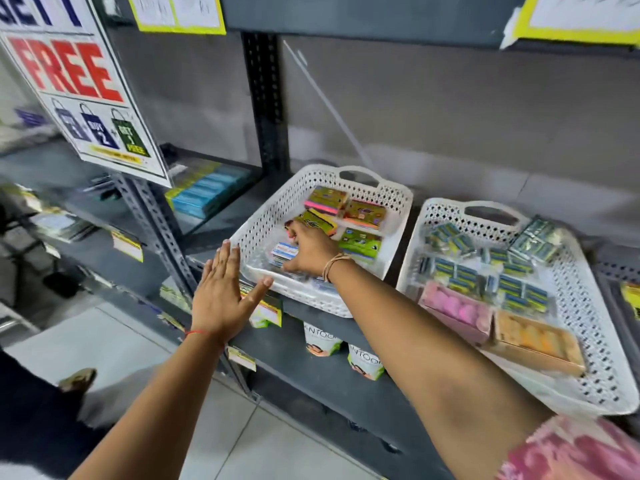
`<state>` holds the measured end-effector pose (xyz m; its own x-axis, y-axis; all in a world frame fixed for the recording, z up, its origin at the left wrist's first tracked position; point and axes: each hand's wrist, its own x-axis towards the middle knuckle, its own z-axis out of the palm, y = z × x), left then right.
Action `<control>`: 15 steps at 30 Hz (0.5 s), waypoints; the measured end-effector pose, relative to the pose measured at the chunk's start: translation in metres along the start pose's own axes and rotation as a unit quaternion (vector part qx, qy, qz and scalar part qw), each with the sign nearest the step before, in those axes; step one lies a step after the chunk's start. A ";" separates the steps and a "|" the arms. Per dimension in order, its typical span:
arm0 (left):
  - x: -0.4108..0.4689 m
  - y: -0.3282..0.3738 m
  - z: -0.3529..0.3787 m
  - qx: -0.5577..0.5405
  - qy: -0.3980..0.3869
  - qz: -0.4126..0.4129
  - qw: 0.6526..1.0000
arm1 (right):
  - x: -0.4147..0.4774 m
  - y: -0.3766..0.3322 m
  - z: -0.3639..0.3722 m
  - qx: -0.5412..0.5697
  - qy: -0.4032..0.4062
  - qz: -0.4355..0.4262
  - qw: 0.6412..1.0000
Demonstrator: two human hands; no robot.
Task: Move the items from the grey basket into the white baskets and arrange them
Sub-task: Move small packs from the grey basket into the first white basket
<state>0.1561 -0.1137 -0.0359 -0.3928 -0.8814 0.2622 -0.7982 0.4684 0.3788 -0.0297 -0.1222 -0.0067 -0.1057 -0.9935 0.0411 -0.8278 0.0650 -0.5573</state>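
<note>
White perforated plastic basket (263, 216) on the grey metal shelf (311, 344) is steadied by the left hand (221, 292), flat and open against its corner. Inside it, the right hand (311, 252) pinches a small white-and-blue packet (283, 253), probably to line it up beside the colourful boxes (363, 213).

Single head view, looking forward and down, close over shelf (311, 358)

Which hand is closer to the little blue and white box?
Right. The right hand is inside the basket, touching the box; the left hand rests outside the rim.
</note>
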 end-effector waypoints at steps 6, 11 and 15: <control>-0.001 0.001 0.001 -0.001 0.004 0.003 1.000 | -0.004 0.003 -0.001 0.012 -0.008 0.006 1.000; -0.002 0.007 -0.005 -0.007 0.012 -0.002 1.000 | -0.035 0.008 -0.024 0.040 0.080 -0.003 0.996; -0.007 0.049 -0.002 -0.028 0.032 0.042 0.998 | -0.078 0.032 -0.063 0.011 0.181 0.000 0.983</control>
<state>0.1210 -0.0845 -0.0176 -0.4253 -0.8345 0.3502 -0.7362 0.5441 0.4024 -0.0827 -0.0363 0.0243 -0.2987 -0.8952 0.3306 -0.8154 0.0594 -0.5758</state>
